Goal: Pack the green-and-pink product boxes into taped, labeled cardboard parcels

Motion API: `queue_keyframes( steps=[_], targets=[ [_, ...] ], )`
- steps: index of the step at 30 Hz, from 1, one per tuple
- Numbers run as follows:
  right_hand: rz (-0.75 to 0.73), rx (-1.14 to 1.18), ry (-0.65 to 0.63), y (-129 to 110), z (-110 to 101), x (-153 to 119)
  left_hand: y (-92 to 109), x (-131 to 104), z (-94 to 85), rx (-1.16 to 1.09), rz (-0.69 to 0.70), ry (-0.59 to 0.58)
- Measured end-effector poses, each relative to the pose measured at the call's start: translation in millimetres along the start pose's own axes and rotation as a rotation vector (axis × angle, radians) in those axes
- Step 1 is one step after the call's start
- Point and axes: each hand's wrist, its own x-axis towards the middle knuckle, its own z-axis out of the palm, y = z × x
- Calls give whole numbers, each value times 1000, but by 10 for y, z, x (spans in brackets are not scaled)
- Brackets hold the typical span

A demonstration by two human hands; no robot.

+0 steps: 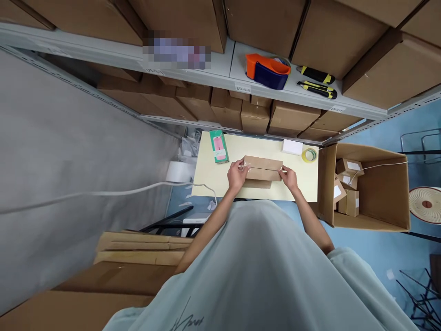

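Observation:
A small brown cardboard box [263, 174] lies over the table in front of me, a dark seam running along its top. At its left end my left hand [237, 175] is closed, thumb and fingers on the cardboard, with a shiny clear bit, perhaps tape, by the fingertips. My right hand [288, 178] pinches the box's right end. Below the box's near side shows another strip of cardboard [258, 184]; whether it is a flap I cannot tell. A green and pink box [219, 146] lies to the left, and a yellowish tape roll [309, 155] to the right.
The pale table [210, 184] stands under a shelf with cartons. A white box [292, 147] lies at its back. On the shelf are an orange and blue tape dispenser [268, 71] and cutters [317, 89]. A large open carton [379, 197] holding several small boxes stands right.

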Motion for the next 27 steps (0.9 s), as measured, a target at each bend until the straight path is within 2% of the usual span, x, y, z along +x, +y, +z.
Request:
queue_keyframes(
  steps=[4, 7, 10, 12, 15, 18, 21, 24, 27],
  targets=[
    [-28, 5, 58, 75, 146, -166, -161, 33, 26, -1, -126, -95],
    [-11, -1, 78, 102, 189, -247, -246, 67, 40, -22, -114, -121],
    [6, -40, 80, 38, 132, -193, -269, 81, 52, -13, -103, -122],
    [-27, -82, 129, -113, 17, -66, -273, 72, 58, -5, -89, -108],
    [-210, -102, 264, -577, -292, 264, -287, 57, 61, -8, -56, -85],
    [-480, -141, 373, -1278, -709, 731, -294, 62, 54, -12, -65, -83],
    [-666, -267, 411, -2012, -1086, 1303, -275, 72, 40, 1, -86, -91],
    [-714, -411, 381, -2558, -1311, 1886, -249, 69, 29, 7, -90, -102],
    [-667, -525, 340, -2837, -1374, 2322, -227, 53, 25, 6, -85, -105]
  ],
)
